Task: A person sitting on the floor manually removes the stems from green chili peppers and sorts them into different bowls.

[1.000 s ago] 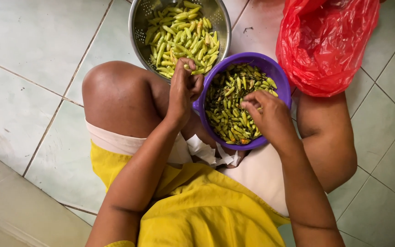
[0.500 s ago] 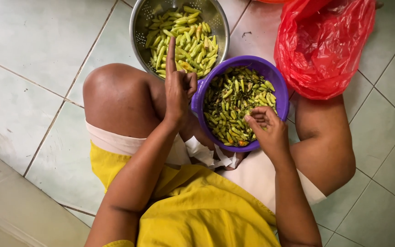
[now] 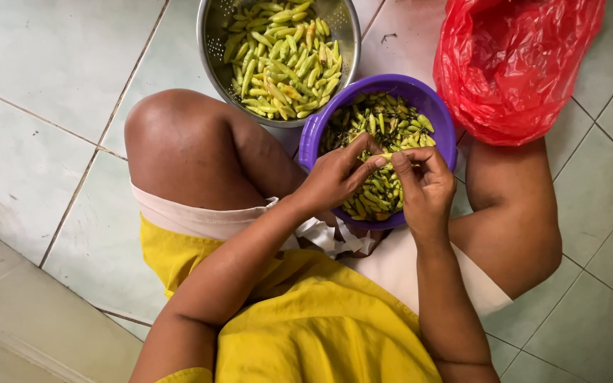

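Metal colander [image 3: 214,42] on the tiled floor [image 3: 44,78] holds a good heap of clean green-yellow chillies [image 3: 282,60], while the purple bowl [image 3: 313,135] between the knees is full of chillies with dark stems, so by the look of it a fair share is done and plenty remains. Left hand [image 3: 335,177] and right hand [image 3: 427,184] meet over the purple bowl, fingers curled nearly closed, pinching one small chilli [image 3: 386,157] between their fingertips. Red plastic bag [image 3: 519,64] sits beside the bowl.
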